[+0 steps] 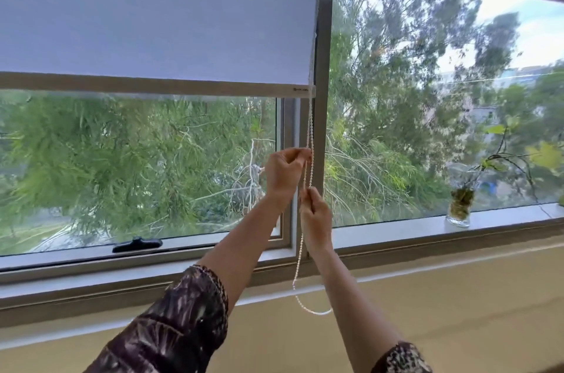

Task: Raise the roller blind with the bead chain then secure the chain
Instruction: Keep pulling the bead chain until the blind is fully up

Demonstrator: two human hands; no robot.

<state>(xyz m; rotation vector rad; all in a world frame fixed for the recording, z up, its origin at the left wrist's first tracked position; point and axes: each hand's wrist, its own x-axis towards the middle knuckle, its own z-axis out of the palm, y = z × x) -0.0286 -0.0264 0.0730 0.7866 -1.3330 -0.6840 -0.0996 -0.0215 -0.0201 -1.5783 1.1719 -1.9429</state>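
Both hands work the bead chain (310, 131) beside the window frame: the left hand (285, 171) pinches one strand higher, the right hand (316, 214) is closed on it lower, likely for alternating pulls. The roller blind (152, 21) hangs roughly half-raised, its chain loop dangling free.

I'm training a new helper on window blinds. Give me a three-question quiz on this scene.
1. True or false: both hands grip the chain.
2. Which hand is higher: A) left B) right?
3. Fill in: a glass vase stands on the ____.

Key: 1 true. 2 A. 3 sill.

For marking: the blind covers only the upper part of its pane, and the chain's loop hangs free below the hands.
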